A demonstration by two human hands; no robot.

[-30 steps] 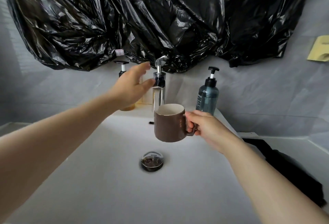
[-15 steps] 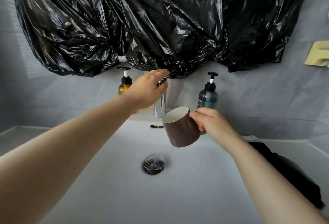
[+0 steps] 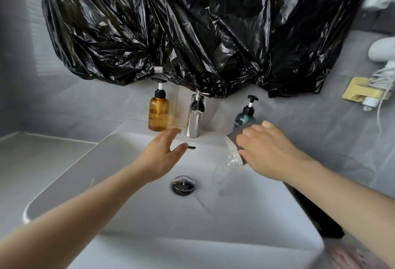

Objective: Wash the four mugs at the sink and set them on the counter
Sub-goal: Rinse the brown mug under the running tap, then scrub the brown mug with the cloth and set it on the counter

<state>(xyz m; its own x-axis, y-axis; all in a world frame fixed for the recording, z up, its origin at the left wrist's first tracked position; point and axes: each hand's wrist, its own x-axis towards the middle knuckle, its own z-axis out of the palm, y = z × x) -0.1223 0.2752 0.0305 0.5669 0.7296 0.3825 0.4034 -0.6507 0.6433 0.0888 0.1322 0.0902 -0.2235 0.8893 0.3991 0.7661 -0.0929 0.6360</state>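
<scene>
Left hand [image 3: 162, 159] off the faucet [image 3: 195, 119] now, mug [image 3: 233, 140] sideways over sink [image 3: 192, 217]

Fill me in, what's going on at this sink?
A person is rinsing a brown mug over the white sink. The right hand grips the mug, tipped on its side, and water pours out into the sink. The left hand is open, hovering below the faucet. An amber pump bottle and a dark blue pump bottle flank the faucet. No other mugs are in view.
</scene>
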